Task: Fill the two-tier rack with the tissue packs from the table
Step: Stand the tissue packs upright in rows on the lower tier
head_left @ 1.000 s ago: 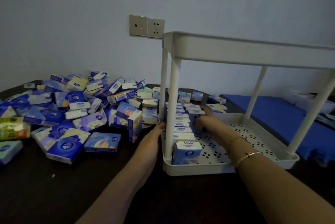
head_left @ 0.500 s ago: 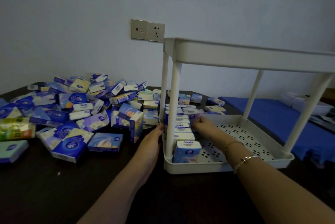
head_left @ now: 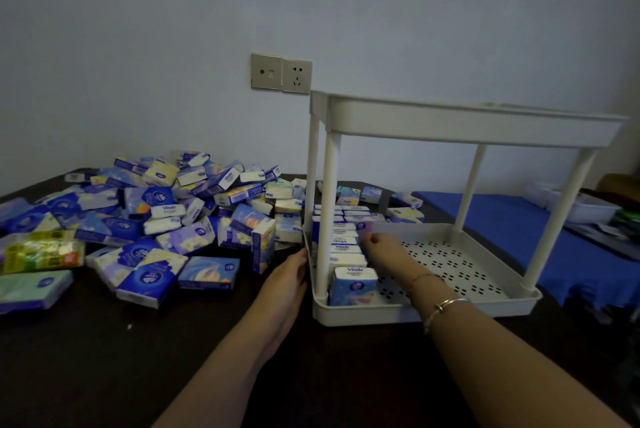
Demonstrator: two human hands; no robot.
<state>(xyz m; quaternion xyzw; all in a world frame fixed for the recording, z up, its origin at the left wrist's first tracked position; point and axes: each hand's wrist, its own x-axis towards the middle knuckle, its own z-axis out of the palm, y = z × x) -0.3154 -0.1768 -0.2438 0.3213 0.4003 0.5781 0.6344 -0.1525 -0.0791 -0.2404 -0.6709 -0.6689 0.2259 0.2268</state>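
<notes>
Matt plastic rack (head_left: 467, 124); glossy film-wrapped tissue packs (head_left: 149, 280).

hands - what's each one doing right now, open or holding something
Left hand: open, straight fingers resting against the outer left wall of the rack.
Right hand: fingers curled against the row of tissue packs on the lower tier; grip cannot be told.

Left hand (head_left: 284, 284) flat; right hand (head_left: 384, 246) fingers curled.

lower tray (head_left: 485, 303) right side free, posts (head_left: 330, 206) flanking
</notes>
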